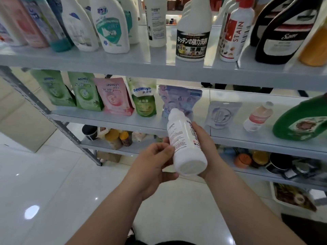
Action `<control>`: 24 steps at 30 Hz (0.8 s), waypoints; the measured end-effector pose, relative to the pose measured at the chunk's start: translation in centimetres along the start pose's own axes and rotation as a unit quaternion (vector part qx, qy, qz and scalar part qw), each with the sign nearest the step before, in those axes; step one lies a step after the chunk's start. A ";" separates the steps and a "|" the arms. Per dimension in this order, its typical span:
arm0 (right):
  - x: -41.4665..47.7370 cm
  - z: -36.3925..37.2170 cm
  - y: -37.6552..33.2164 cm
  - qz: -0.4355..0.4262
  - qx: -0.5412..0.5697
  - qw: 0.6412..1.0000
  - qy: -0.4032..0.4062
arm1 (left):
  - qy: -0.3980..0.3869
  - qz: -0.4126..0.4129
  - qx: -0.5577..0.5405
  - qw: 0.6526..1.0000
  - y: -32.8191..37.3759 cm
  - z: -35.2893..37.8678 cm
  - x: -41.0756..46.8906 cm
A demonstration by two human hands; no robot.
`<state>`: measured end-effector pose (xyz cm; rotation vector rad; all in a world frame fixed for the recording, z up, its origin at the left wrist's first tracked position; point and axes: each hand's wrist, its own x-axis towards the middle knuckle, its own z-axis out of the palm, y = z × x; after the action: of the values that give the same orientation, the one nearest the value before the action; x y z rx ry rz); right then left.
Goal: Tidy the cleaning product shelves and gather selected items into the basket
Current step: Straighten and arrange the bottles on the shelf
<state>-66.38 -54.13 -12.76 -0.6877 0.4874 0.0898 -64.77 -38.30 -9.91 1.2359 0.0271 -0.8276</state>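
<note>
- We hold the white bottle between both hands, in front of the middle shelf, its cap tilted away towards a purple pouch.
- Our right hand wraps its right side.
- Our left hand pinches its left side with curled fingers.

Both bare forearms reach forward and converge, the left hand and right hand curled from either side around a tilted white bottle.

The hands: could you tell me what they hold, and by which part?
A white bottle: right hand wraps its lower body, left hand pinches its side.
</note>
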 end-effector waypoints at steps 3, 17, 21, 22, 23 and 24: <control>0.5 0.4 0.7 -0.046 -0.024 0.999 0.012 | -0.071 -0.071 -0.052 0.994 -0.6 -0.9 0.2; 2.6 7.3 1.8 -0.291 -0.244 0.925 0.001 | -0.063 0.197 0.320 0.925 2.5 -8.8 4.6; 3.4 9.0 2.9 -0.297 -0.329 0.894 -0.065 | -0.140 0.230 0.336 0.903 4.8 -11.7 5.8; 3.7 9.5 3.1 -0.296 -0.337 0.892 -0.059 | -0.133 0.239 0.344 0.898 5.0 -12.4 6.0; 4.0 10.1 3.1 -0.298 -0.345 0.889 -0.040 | -0.115 0.245 0.354 0.895 5.2 -13.0 6.2; 4.2 10.8 3.0 -0.304 -0.365 0.880 -0.006 | -0.091 0.250 0.361 0.894 5.4 -13.6 6.4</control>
<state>-59.04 -45.38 -9.28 -1.5570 0.1909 -0.3370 -51.63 -29.94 -13.29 1.7459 -0.7866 -0.4937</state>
